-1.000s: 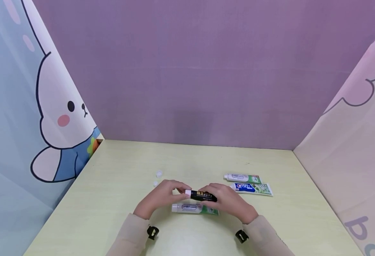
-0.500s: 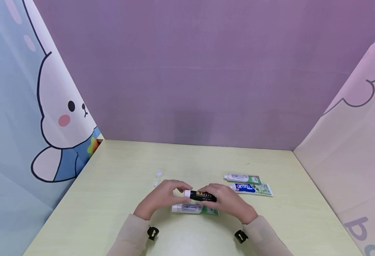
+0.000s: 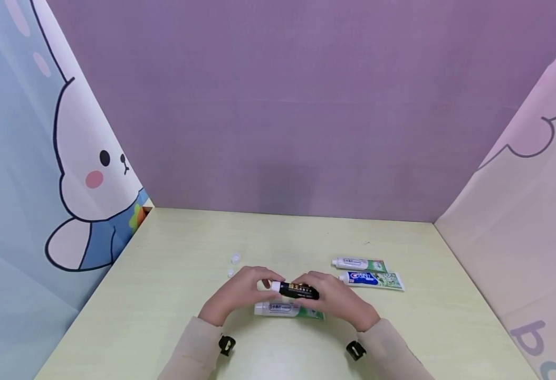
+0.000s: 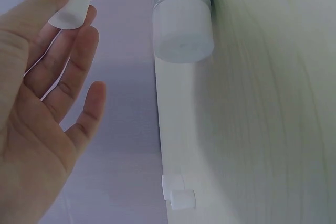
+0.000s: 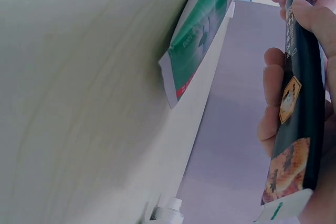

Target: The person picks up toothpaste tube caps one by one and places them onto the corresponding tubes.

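Note:
A black tube (image 3: 299, 290) with a white cap (image 3: 275, 286) is held above the table between both hands. My left hand (image 3: 238, 292) pinches the cap between thumb and fingers; the left wrist view shows the white cap (image 4: 72, 10) at its fingertips, the lower fingers spread. My right hand (image 3: 337, 298) grips the black tube body (image 5: 299, 103), fingers on one side and thumb on the other. Just below the hands, a white and green tube (image 3: 280, 309) lies on the table with its cap (image 4: 184, 32) on, its right part partly behind the right hand.
Two uncapped tubes lie at the right: a smaller white and green one (image 3: 356, 264) and a blue and green one (image 3: 375, 280). Two small white caps (image 3: 236, 258) (image 3: 231, 273) rest beyond the left hand. A purple panel (image 3: 287, 116) stands behind the table (image 3: 188, 227).
The black tube and the right hand have shifted slightly left. The left hand stays nearly in place, with its thumb and fingers at the cap. The tubes and caps on the table have not moved.

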